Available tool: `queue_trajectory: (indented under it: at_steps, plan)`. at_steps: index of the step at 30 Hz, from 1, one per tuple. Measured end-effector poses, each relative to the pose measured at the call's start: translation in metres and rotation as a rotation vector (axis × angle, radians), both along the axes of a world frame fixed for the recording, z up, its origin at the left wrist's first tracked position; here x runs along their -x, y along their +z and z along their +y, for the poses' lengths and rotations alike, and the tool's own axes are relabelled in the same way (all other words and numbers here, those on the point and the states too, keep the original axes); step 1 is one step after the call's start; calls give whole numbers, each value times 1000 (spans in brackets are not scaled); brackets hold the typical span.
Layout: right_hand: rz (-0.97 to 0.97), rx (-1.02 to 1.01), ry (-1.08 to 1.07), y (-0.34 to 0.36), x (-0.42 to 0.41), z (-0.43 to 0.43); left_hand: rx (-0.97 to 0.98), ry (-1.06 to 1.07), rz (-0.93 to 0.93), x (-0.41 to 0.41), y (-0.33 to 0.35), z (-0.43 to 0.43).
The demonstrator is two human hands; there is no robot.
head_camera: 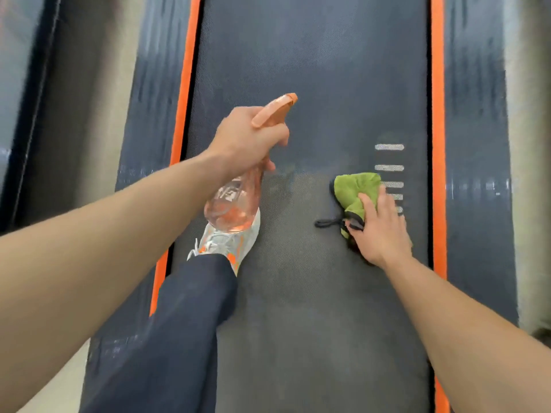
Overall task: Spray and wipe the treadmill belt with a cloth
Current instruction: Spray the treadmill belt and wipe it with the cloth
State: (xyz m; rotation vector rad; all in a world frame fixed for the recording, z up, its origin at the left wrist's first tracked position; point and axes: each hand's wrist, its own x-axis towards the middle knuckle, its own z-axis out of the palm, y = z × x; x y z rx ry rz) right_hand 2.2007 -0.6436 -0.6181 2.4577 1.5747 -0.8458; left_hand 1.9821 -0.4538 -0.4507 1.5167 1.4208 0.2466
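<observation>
Fingers [278,137] of the left hand [247,135] curl round the neck of a clear orange spray bottle [235,204], nozzle pointing far along the treadmill belt [313,84]. The right hand [381,231] lies flat, fingers straight, pressing a green cloth [356,187] onto the belt at right, beside white stripes [389,167]; a shoe [229,242] stands at left.

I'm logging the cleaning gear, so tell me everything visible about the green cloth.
The green cloth looks like soft microfibre, bunched rather than flat, with dark edging and a dark loop trailing left. It lies on the treadmill belt, right of centre, beside white stripes. The right hand presses flat on its near part.
</observation>
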Motion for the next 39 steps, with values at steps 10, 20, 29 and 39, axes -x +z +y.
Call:
queue_trajectory:
  at_steps: [10, 20, 29, 39]
  plan:
    - [73, 286, 75, 33, 30, -125, 175, 34, 4, -15, 0, -116]
    - [-32, 267, -95, 20, 67, -116, 215, -71, -19, -23, -36, -118]
    - [-139, -51, -153, 1, 99, -147, 155, 19, 7, -55, -71, -136]
    - [-180, -196, -71, -25, 90, -162, 204, -32, 57, -123, -113, -107]
